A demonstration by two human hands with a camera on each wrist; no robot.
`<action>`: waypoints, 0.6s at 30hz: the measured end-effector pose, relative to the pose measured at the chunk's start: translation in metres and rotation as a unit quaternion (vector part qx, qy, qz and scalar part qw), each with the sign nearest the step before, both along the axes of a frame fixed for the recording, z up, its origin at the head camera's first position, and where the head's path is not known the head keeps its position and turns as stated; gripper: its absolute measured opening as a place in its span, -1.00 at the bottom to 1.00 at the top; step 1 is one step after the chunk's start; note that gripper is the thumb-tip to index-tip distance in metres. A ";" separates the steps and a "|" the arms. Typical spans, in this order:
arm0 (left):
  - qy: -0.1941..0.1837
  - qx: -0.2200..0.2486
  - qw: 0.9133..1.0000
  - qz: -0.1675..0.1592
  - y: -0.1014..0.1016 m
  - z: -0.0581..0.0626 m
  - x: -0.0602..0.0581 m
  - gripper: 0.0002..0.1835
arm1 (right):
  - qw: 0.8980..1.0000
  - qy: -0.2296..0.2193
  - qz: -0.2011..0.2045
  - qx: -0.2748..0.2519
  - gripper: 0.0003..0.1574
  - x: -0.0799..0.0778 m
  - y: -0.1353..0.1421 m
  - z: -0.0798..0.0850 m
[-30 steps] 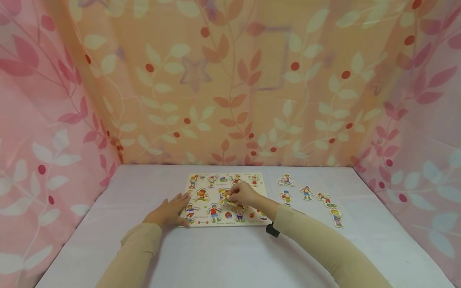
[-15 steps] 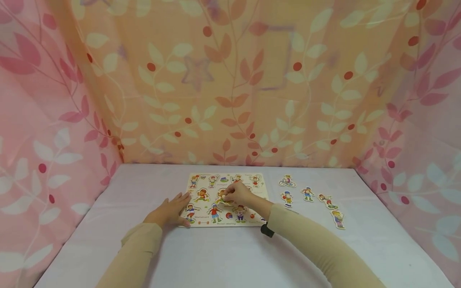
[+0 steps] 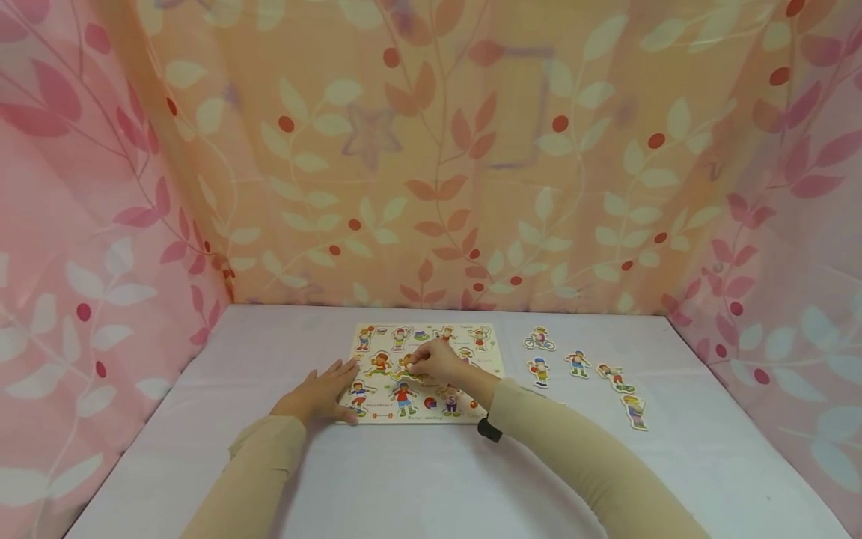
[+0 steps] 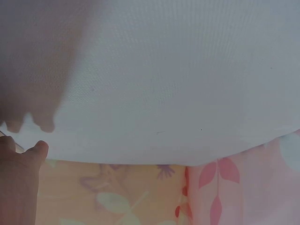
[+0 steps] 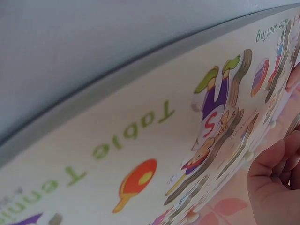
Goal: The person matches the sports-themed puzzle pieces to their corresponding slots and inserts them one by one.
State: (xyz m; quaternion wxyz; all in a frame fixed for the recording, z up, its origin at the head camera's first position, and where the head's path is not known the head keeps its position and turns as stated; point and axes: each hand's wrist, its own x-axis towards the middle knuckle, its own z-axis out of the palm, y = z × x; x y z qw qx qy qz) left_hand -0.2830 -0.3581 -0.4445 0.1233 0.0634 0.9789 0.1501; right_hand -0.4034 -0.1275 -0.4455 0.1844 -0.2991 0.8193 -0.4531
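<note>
A wooden peg puzzle board [image 3: 400,421] with sporty child figures lies on the table. My left hand [image 3: 316,393] rests at its left edge, fingers spread, fingertips on the rim. Over the board's middle row, my right hand [image 3: 441,365] pinches a child-figure puzzle piece [image 3: 402,370] between thumb and fingertips, partly covering it. Just left of that piece is a running figure [image 3: 379,364]. In the right wrist view, curled fingers [image 5: 276,164] show at the right edge, past a printed table tennis bat [image 5: 136,180]. The left wrist view catches only a bit of my left hand [image 4: 23,164].
Several loose puzzle pieces lie right of the board: a cyclist [image 3: 540,339], a figure with a ball [image 3: 539,372], a figure in blue [image 3: 578,364], a skateboarder [image 3: 616,377] and one in a yellow cap [image 3: 634,412]. Patterned curtains [image 3: 431,187] surround the white-covered table [image 3: 377,486].
My right hand has slid left across the board with the pinched puzzle piece, towards the running figure. The left hand stays in place.
</note>
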 end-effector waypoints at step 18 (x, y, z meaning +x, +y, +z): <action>0.010 0.003 1.000 -0.008 -0.001 -0.001 0.001 0.09 | 0.998 -0.058 -0.015 -0.010 -0.92 0.003 -0.026 -0.002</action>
